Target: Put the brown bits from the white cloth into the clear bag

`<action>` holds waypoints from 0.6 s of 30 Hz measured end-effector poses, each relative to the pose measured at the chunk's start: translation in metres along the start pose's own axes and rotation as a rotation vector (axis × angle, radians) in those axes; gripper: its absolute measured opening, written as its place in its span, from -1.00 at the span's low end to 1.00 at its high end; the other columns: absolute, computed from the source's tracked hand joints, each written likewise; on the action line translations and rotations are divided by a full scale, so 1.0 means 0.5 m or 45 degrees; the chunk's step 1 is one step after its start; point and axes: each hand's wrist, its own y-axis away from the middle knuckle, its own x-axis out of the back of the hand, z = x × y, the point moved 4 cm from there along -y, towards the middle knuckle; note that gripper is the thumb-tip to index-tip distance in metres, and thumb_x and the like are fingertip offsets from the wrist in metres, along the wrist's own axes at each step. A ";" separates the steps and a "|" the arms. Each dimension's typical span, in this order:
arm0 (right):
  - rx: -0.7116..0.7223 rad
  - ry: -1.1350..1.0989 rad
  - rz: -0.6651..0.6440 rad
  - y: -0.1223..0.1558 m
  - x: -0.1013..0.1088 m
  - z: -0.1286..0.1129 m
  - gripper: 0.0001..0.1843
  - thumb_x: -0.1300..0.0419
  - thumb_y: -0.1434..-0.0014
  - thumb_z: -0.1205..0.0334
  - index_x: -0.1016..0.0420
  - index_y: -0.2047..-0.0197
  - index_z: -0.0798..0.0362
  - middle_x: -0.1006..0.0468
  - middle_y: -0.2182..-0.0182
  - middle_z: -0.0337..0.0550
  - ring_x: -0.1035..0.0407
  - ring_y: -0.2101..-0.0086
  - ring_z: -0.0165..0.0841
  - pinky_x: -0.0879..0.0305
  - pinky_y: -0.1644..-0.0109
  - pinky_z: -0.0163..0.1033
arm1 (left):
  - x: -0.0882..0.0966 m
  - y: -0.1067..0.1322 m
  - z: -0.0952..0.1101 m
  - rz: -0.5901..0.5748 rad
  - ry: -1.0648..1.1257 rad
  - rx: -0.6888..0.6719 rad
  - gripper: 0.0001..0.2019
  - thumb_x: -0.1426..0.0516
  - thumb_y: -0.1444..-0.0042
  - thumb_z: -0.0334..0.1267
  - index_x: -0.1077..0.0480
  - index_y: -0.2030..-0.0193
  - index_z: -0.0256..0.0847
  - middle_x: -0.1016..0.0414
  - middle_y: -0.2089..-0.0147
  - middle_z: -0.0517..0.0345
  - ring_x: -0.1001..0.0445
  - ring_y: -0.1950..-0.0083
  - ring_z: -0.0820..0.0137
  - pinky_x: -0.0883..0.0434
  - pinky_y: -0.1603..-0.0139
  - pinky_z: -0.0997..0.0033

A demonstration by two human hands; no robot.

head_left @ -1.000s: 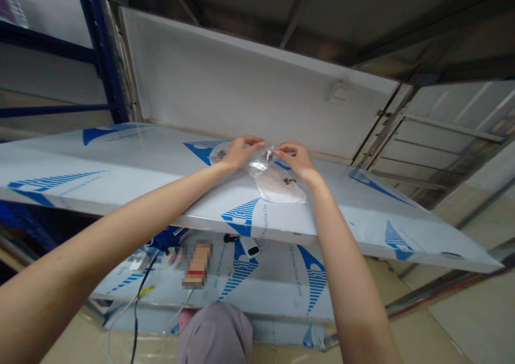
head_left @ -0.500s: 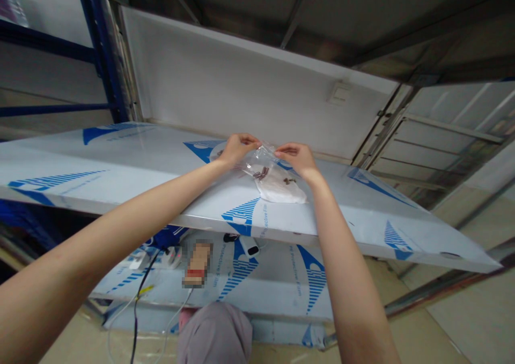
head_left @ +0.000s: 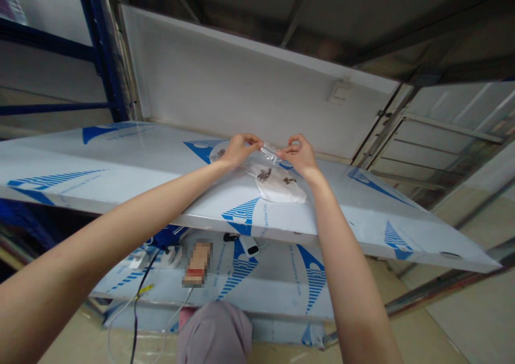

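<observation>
Clear plastic bag (head_left: 263,166) is lying over a white cloth (head_left: 279,191) on a film-covered sheet (head_left: 120,152), its top edge running sideways between the hands. The left hand (head_left: 240,149) and right hand (head_left: 295,155) are pinching opposite ends of that edge narrowly, each equally near.

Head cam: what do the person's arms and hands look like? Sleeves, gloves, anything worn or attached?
Nothing worn shows on either side. The left hand and right hand are bare, with no gloves, and the left forearm and right forearm are bare to the frame edge, with no sleeves. No cables, straps or markings are visible. Both forearms are slender and taper towards the wrists.
</observation>
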 end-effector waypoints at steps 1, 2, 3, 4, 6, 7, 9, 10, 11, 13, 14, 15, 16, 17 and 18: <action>-0.005 -0.015 -0.008 0.000 -0.001 0.001 -0.53 -0.38 0.18 0.21 -0.18 0.28 -0.04 -0.47 0.52 -0.35 -0.42 0.46 -0.39 -0.36 0.33 -0.27 | -0.002 0.001 0.000 -0.019 0.006 -0.011 -0.87 -0.14 -0.09 -0.30 -0.50 0.35 -0.28 -0.58 0.21 0.07 -0.48 0.11 0.33 -0.34 -0.04 0.36; -0.005 -0.026 -0.019 0.001 -0.003 0.001 -0.53 -0.37 0.18 0.22 -0.16 0.29 -0.04 -0.46 0.52 -0.35 -0.42 0.46 -0.40 -0.35 0.33 -0.28 | -0.006 0.002 -0.001 -0.044 0.011 -0.023 -0.87 -0.14 -0.09 -0.29 -0.50 0.36 -0.27 -0.58 0.23 0.08 -0.48 0.11 0.33 -0.34 -0.03 0.36; -0.001 -0.033 -0.034 0.003 -0.006 0.000 -0.53 -0.37 0.17 0.22 -0.15 0.29 -0.04 -0.46 0.52 -0.35 -0.42 0.45 -0.40 -0.34 0.32 -0.28 | -0.009 0.003 -0.001 -0.075 0.011 -0.032 -0.87 -0.15 -0.09 -0.29 -0.50 0.37 -0.27 -0.58 0.25 0.09 -0.49 0.13 0.32 -0.35 -0.01 0.35; 0.005 -0.035 -0.049 0.005 -0.009 -0.001 -0.53 -0.36 0.17 0.23 -0.14 0.30 -0.04 -0.45 0.51 -0.34 -0.41 0.44 -0.41 -0.33 0.31 -0.28 | -0.013 0.005 -0.002 -0.104 0.008 -0.043 -0.87 -0.16 -0.08 -0.28 -0.50 0.39 -0.27 -0.58 0.27 0.08 -0.49 0.14 0.32 -0.35 0.01 0.35; 0.020 -0.033 -0.062 0.008 -0.013 -0.006 -0.54 -0.36 0.16 0.23 -0.14 0.30 -0.04 -0.45 0.50 -0.34 -0.41 0.43 -0.41 -0.33 0.30 -0.27 | -0.018 0.006 -0.002 -0.132 -0.016 -0.072 -0.88 -0.18 -0.07 -0.28 -0.50 0.41 -0.27 -0.58 0.29 0.07 -0.49 0.16 0.31 -0.36 0.03 0.35; 0.026 -0.031 -0.059 0.010 -0.014 -0.008 -0.54 -0.35 0.16 0.23 -0.14 0.29 -0.04 -0.46 0.50 -0.34 -0.41 0.42 -0.40 -0.33 0.28 -0.26 | -0.019 0.005 -0.003 -0.126 -0.035 -0.092 -0.89 -0.19 -0.06 -0.29 -0.50 0.41 -0.27 -0.58 0.30 0.07 -0.49 0.17 0.30 -0.36 0.03 0.34; 0.033 -0.031 -0.051 0.011 -0.015 -0.012 -0.55 -0.35 0.15 0.23 -0.16 0.28 -0.03 -0.47 0.48 -0.33 -0.42 0.40 -0.39 -0.33 0.24 -0.24 | -0.018 0.002 -0.003 -0.094 -0.070 -0.134 -0.90 -0.20 -0.06 -0.30 -0.51 0.41 -0.27 -0.58 0.28 0.05 -0.49 0.15 0.29 -0.35 0.01 0.33; 0.035 -0.036 -0.052 0.012 -0.015 -0.014 -0.56 -0.34 0.13 0.22 -0.17 0.27 -0.03 -0.47 0.48 -0.32 -0.43 0.38 -0.38 -0.33 0.21 -0.23 | -0.016 0.000 -0.003 -0.072 -0.086 -0.151 -0.91 -0.20 -0.05 -0.30 -0.51 0.39 -0.27 -0.59 0.27 0.04 -0.49 0.14 0.29 -0.34 0.00 0.33; 0.037 -0.042 -0.056 0.012 -0.015 -0.015 -0.57 -0.34 0.12 0.20 -0.18 0.26 -0.03 -0.48 0.46 -0.31 -0.44 0.36 -0.38 -0.33 0.19 -0.22 | -0.014 -0.002 -0.004 -0.049 -0.101 -0.159 -0.91 -0.20 -0.05 -0.30 -0.52 0.38 -0.27 -0.59 0.25 0.03 -0.49 0.13 0.28 -0.34 -0.01 0.32; 0.041 -0.057 -0.067 0.012 -0.014 -0.018 -0.57 -0.34 0.11 0.18 -0.20 0.23 -0.02 -0.50 0.44 -0.28 -0.45 0.33 -0.36 -0.33 0.16 -0.21 | -0.010 -0.005 -0.004 -0.021 -0.121 -0.156 -0.89 -0.21 -0.05 -0.28 -0.52 0.36 -0.28 -0.59 0.23 0.02 -0.49 0.12 0.28 -0.33 -0.03 0.31; 0.040 -0.066 -0.068 0.012 -0.013 -0.018 -0.57 -0.34 0.12 0.17 -0.21 0.22 -0.02 -0.50 0.44 -0.28 -0.45 0.33 -0.36 -0.33 0.16 -0.22 | -0.009 -0.005 -0.004 -0.018 -0.126 -0.151 -0.88 -0.20 -0.05 -0.26 -0.52 0.35 -0.28 -0.59 0.23 0.02 -0.49 0.11 0.27 -0.34 -0.03 0.31; 0.036 -0.073 -0.063 0.012 -0.011 -0.017 -0.56 -0.35 0.13 0.16 -0.21 0.23 -0.02 -0.50 0.44 -0.28 -0.45 0.33 -0.36 -0.33 0.17 -0.22 | -0.008 -0.005 -0.003 -0.020 -0.124 -0.147 -0.87 -0.20 -0.05 -0.25 -0.51 0.35 -0.28 -0.59 0.23 0.01 -0.49 0.11 0.27 -0.34 -0.02 0.31; 0.028 -0.078 -0.054 0.012 -0.010 -0.016 -0.55 -0.35 0.14 0.16 -0.21 0.24 -0.03 -0.50 0.44 -0.28 -0.45 0.34 -0.36 -0.32 0.19 -0.23 | -0.007 -0.004 -0.001 -0.028 -0.117 -0.144 -0.86 -0.19 -0.06 -0.25 -0.51 0.35 -0.29 -0.59 0.24 0.02 -0.49 0.11 0.27 -0.34 -0.02 0.32; 0.016 -0.081 -0.046 0.012 -0.010 -0.015 -0.55 -0.36 0.15 0.16 -0.20 0.25 -0.03 -0.50 0.45 -0.29 -0.44 0.35 -0.36 -0.32 0.20 -0.24 | -0.008 -0.002 0.001 -0.041 -0.103 -0.139 -0.86 -0.18 -0.07 -0.25 -0.50 0.36 -0.29 -0.58 0.24 0.02 -0.48 0.12 0.28 -0.34 -0.01 0.33; 0.001 -0.081 -0.041 0.012 -0.010 -0.014 -0.54 -0.36 0.16 0.17 -0.19 0.26 -0.04 -0.50 0.45 -0.30 -0.43 0.37 -0.37 -0.32 0.22 -0.25 | -0.009 0.001 0.003 -0.057 -0.084 -0.133 -0.86 -0.17 -0.07 -0.25 -0.50 0.37 -0.28 -0.58 0.25 0.03 -0.48 0.12 0.28 -0.34 -0.01 0.34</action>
